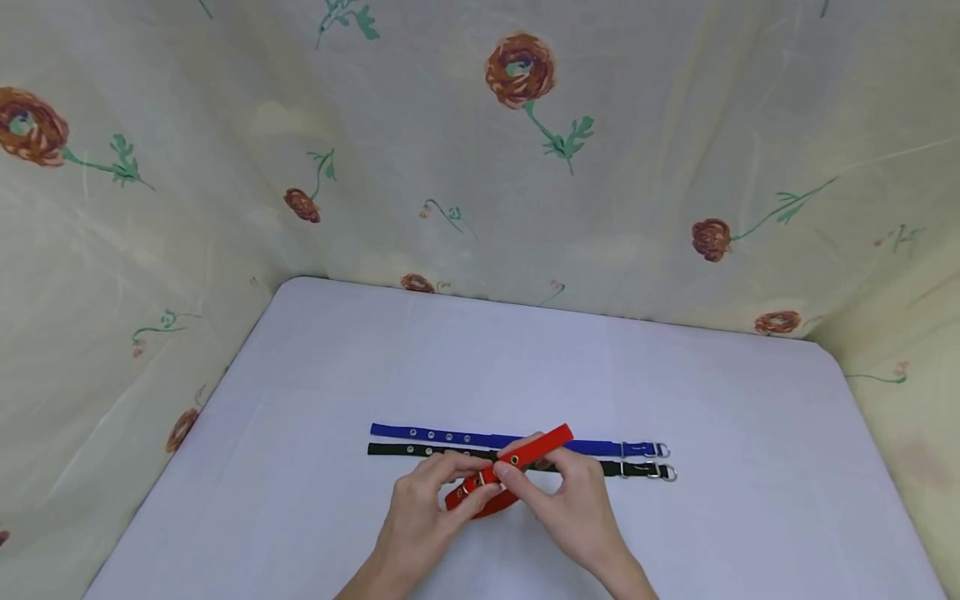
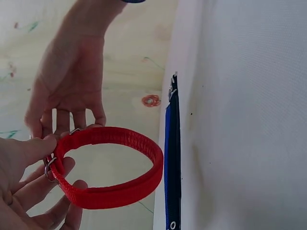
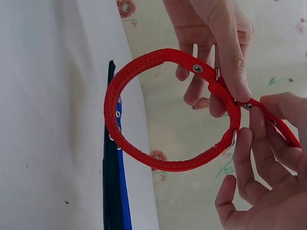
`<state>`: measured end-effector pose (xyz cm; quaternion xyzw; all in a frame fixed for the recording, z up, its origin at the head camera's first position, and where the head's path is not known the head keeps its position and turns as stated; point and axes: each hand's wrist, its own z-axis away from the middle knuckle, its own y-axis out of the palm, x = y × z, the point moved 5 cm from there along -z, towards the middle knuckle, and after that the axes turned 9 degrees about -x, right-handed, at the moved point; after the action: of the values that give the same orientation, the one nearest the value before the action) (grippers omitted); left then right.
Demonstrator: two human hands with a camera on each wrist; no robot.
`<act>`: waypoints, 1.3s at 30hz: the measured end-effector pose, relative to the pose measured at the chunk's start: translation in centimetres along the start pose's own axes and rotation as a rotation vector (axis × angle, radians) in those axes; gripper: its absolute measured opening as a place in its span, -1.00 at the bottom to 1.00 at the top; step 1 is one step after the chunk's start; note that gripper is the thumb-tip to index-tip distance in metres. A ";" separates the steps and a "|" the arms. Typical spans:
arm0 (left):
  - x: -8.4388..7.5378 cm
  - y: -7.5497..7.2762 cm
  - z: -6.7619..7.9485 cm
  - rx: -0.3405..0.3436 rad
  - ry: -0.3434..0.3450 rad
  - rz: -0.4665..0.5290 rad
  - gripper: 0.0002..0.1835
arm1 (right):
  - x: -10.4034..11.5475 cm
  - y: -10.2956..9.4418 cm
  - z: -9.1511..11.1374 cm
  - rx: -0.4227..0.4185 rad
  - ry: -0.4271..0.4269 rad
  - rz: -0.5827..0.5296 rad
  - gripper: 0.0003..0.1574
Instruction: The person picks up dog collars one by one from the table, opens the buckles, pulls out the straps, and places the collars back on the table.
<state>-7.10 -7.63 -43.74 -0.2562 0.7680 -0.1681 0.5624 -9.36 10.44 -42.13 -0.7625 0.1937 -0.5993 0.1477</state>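
A red collar (image 1: pixel 551 442) with metal eyelets is bent round into a loop. My left hand (image 1: pixel 420 508) pinches it beside the buckle, thumb on the near side. The right hand (image 1: pixel 573 504) grips the strap's free end between thumb and fingers, and that end points up to the right. In the right wrist view the buckle prong (image 3: pixel 246 106) shows at the strap between both hands. A D-ring (image 2: pixel 49 168) hangs by the left fingers in the left wrist view. The loop of the collar (image 2: pixel 115 197) is held up off the table.
Just beyond the hands, a blue collar (image 1: pixel 592 447) and a black collar (image 1: pixel 386 449) lie straight and side by side, buckles to the right. They rest on a white-covered table (image 1: pixel 262 483). Flowered cloth (image 1: pixel 622 167) hangs around its back and sides.
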 end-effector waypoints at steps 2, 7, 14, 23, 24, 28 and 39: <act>0.0 0.0 0.0 0.006 -0.007 0.013 -0.69 | -0.1 0.0 0.0 0.015 0.018 -0.005 -0.89; 0.0 -0.1 0.0 0.000 0.012 0.017 -0.72 | 0.0 -0.1 0.0 0.031 0.021 -0.008 -0.87; 0.2 0.1 -0.1 -0.003 -0.008 0.039 -0.73 | 0.0 0.0 -0.1 0.073 0.031 -0.017 -0.77; 1.0 0.5 -0.4 0.065 -0.122 0.194 -0.79 | 0.1 0.2 -0.2 0.112 -0.028 -0.021 -0.64; 1.1 0.6 -0.5 0.077 -0.150 0.213 -0.80 | 0.1 0.2 -0.2 0.114 -0.038 -0.022 -0.65; 1.6 0.8 -0.5 0.110 -0.259 0.259 -0.82 | 0.1 0.3 -0.2 0.132 -0.071 -0.012 -0.66; 2.3 1.0 -0.2 0.171 -0.401 0.376 -0.78 | -0.2 0.8 -0.3 0.205 0.058 -0.006 -0.75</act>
<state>-8.04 -8.16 -46.07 -0.0890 0.6585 -0.0707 0.7440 -9.80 9.83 -42.65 -0.7263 0.1333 -0.6383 0.2173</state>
